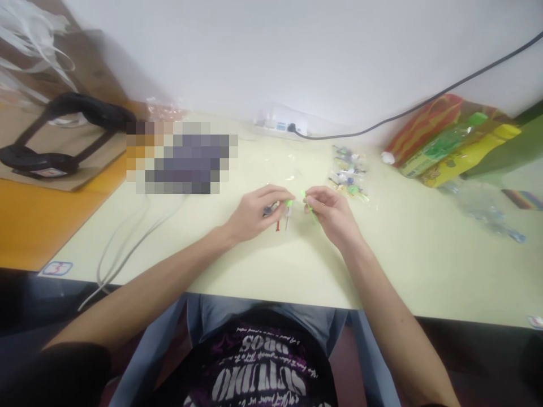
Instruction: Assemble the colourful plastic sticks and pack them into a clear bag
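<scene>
Over the middle of the table point(271, 265), my left hand point(254, 215) is closed on several small thin plastic pieces. A red stem point(278, 226), a bright green tip point(289, 203) and a dark rounded part stick out between its fingers. Just to the right, my right hand point(335, 215) pinches a slim bright green plastic piece point(304, 194) between thumb and fingertips. A small gap separates the two hands. What exactly these pieces are is too small to make out, and my fingers hide part of them.
Small multicoloured plastic pieces point(350, 172) lie behind my right hand. A power strip point(280, 123) with a black cable sits by the wall. Bottles, including a yellow one point(458, 161), and clear plastic wrapping point(483, 209) are right. A black frame-like object point(68, 135) and white cables point(123, 249) are left.
</scene>
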The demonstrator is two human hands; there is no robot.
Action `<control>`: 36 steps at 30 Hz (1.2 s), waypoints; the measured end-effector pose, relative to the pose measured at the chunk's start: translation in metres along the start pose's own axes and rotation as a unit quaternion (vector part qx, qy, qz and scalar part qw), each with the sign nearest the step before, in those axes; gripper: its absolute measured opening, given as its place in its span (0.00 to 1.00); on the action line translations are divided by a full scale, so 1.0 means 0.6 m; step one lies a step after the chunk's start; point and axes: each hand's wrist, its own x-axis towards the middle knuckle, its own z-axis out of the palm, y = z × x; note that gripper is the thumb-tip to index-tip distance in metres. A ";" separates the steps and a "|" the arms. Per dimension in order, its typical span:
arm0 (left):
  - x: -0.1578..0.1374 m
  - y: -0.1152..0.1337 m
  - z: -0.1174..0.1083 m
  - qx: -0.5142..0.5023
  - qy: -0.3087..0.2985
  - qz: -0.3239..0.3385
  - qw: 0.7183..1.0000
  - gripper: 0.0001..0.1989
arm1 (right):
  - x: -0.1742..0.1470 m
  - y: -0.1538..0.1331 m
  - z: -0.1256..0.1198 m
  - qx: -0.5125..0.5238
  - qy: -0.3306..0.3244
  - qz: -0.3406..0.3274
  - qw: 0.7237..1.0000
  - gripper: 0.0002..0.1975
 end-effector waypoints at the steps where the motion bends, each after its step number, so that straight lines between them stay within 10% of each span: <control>1: 0.001 0.000 0.000 0.000 0.002 -0.001 1.000 0.13 | 0.001 0.002 -0.001 0.009 0.004 0.013 1.000 0.16; 19: 0.000 -0.012 0.008 -0.026 0.008 0.016 1.000 0.12 | 0.006 -0.009 -0.019 0.222 -0.074 0.097 0.967 0.15; 36: -0.004 -0.015 0.004 -0.030 -0.009 -0.019 0.999 0.13 | -0.007 -0.026 -0.009 0.142 -0.151 0.086 0.975 0.13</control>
